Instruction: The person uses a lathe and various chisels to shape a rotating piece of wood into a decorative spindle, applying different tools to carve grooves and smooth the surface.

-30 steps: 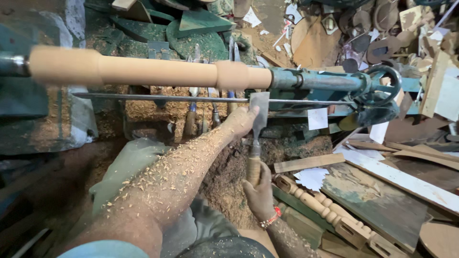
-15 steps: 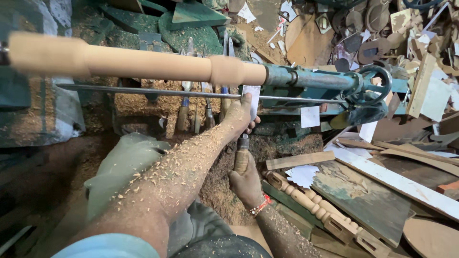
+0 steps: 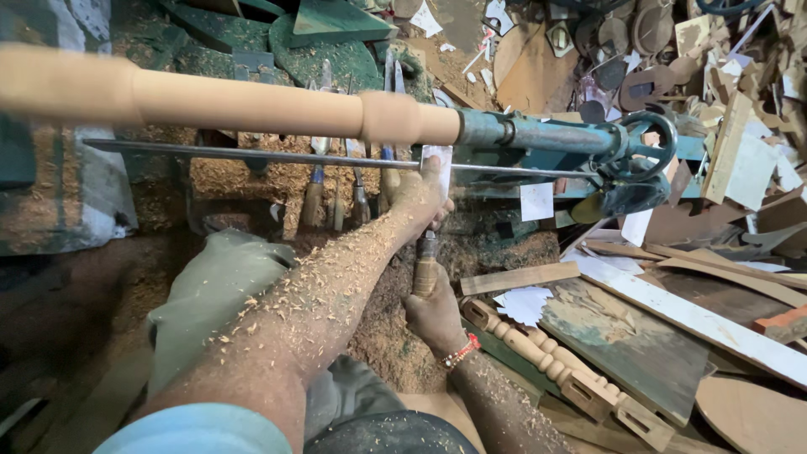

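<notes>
While both hands grip it, chisel [image 3: 434, 181] seemingly sits slightly lower now.

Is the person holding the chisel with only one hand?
No, both hands grip it: the left hand holds the chisel near the blade at the tool rest, and the right hand holds its wooden handle.

One wooden spindle [image 3: 252, 102] is sitting on the lathe; two hands are showing; one turned baluster [image 3: 538, 353] is lying nearby.
</notes>
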